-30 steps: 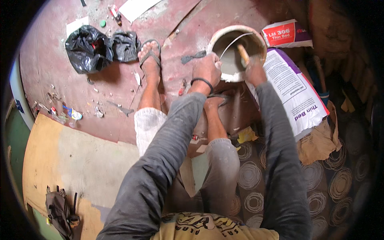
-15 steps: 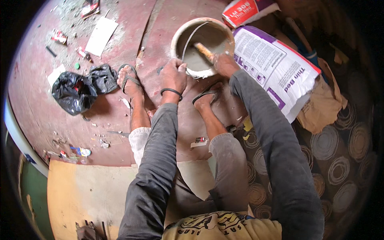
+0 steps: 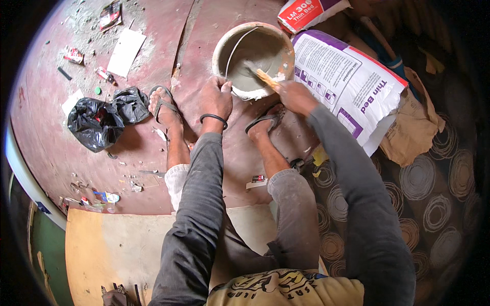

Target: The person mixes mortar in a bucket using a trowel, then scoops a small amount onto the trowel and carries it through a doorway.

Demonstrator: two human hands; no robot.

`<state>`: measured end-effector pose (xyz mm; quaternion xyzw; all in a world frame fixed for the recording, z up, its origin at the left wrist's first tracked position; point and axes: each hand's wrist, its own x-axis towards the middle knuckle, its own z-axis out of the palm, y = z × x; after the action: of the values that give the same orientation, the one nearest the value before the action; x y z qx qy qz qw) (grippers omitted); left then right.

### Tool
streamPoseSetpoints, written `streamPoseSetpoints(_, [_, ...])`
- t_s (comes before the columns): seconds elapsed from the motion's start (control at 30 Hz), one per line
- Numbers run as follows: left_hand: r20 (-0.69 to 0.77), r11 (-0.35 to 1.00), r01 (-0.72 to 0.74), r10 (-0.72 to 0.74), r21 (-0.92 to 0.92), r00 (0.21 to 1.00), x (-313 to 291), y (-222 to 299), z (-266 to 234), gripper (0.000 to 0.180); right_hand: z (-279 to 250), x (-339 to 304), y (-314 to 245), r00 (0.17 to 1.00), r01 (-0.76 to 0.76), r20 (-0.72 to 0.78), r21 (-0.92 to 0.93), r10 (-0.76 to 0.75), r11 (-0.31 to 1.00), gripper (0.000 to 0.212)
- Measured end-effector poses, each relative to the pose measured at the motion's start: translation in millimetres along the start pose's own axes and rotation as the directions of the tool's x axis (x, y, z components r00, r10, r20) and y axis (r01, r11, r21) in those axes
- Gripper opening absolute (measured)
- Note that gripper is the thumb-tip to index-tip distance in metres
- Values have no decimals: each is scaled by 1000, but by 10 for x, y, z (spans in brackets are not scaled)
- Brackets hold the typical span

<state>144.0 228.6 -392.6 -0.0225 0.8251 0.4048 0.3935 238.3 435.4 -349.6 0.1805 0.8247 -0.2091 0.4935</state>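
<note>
A round bucket (image 3: 217, 64) with a mortar-smeared rim stands in front of me, holding wet grey mortar (image 3: 260, 53). My left hand (image 3: 216, 97) is closed at its near left rim, where the thin white wire handle (image 3: 228, 62) meets my fingers. A flat wooden stick (image 3: 266, 78) is gripped in my right hand (image 3: 297, 97) over the near right rim. It slants down into the mortar, which hides its lower end.
Right of the bucket lies a white and purple paper sack (image 3: 352, 81), with a red packet (image 3: 306, 15) behind it and brown paper (image 3: 411, 127) beside it. Black plastic bags (image 3: 94, 122), white sheets (image 3: 126, 52) and litter lie to the left. My sandalled feet flank the near side.
My right hand has moved right and towards me, drawing the stick nearer the bucket's right rim. My left hand keeps its place at the rim. The whole view has shifted slightly.
</note>
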Motion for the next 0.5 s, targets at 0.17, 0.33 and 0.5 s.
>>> streamPoseSetpoints(0.17, [-11, 999, 12, -11, 45, 1000, -33, 71, -64, 16, -655, -525, -99, 983, -30, -176, 98, 47, 995, 35])
streamPoseSetpoints(0.33, [1, 998, 9, -9, 56, 1000, -34, 177, -13, 17, -765, -128, 73, 974, -50, -226, -112, 23, 992, 30])
streamPoseSetpoints(0.5, [-18, 1000, -13, 13, -3, 1000, -36, 37, 53, 15, 345, -61, 352, 977, -170, -120, 48, 175, 984, 30])
